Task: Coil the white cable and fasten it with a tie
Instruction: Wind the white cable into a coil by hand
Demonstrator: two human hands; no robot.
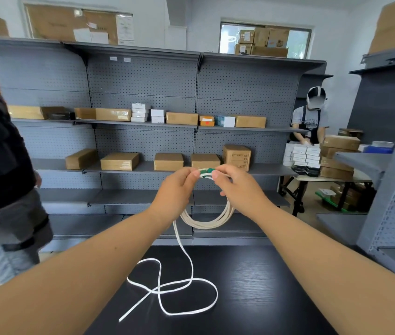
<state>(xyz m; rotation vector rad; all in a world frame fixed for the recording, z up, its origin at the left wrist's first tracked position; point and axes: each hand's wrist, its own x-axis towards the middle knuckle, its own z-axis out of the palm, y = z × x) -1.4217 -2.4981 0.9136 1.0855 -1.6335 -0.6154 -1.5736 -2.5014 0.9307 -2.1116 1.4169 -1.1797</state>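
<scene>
2 hands pinch a coiled white cable at its top
Left hand [176,187] and right hand [237,187] grip the white cable [206,221] beside what looks like a green tie [207,170]; loose end trails onto the near black table [252,286]

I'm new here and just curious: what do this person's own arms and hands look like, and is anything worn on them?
Both forearms are bare as far as the picture shows: no sleeves, gloves, watch or bracelet in view. The left hand and right hand are bare too, with no rings that I can make out. The fingernails look short and unpainted. There are no markings or bandages visible.
</scene>
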